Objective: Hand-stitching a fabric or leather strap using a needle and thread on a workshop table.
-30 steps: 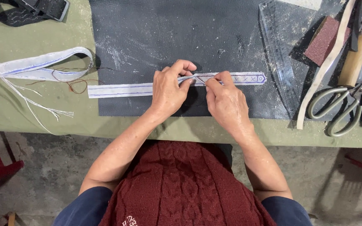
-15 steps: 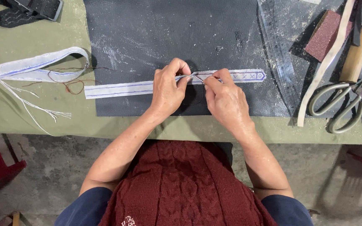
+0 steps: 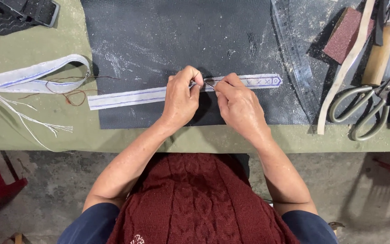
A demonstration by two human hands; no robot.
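Note:
A long white strap (image 3: 127, 96) with blue stitch lines lies across a dark mat (image 3: 181, 40) on the green table. My left hand (image 3: 181, 97) pinches the strap near its middle, thumb and fingers closed on it. Touching it from the right, my right hand (image 3: 238, 106) holds a thin needle-like tool (image 3: 209, 84) at the strap. The strap's right end (image 3: 267, 81) shows small crosses and a pointed tip. A reddish thread (image 3: 71, 92) trails off the strap's left part.
A second white strap (image 3: 32, 74) with frayed threads lies at the left. Large scissors (image 3: 366, 106), a brown sanding block (image 3: 344, 34), a wooden-handled tool (image 3: 378, 56), a pale wooden strip (image 3: 346, 68) and a clear curved ruler (image 3: 294, 54) lie at the right. Black straps (image 3: 28, 11) lie top left.
Both hands stay pinched together on the strap with only small finger movements. The view has shifted slightly; the strap has not visibly moved.

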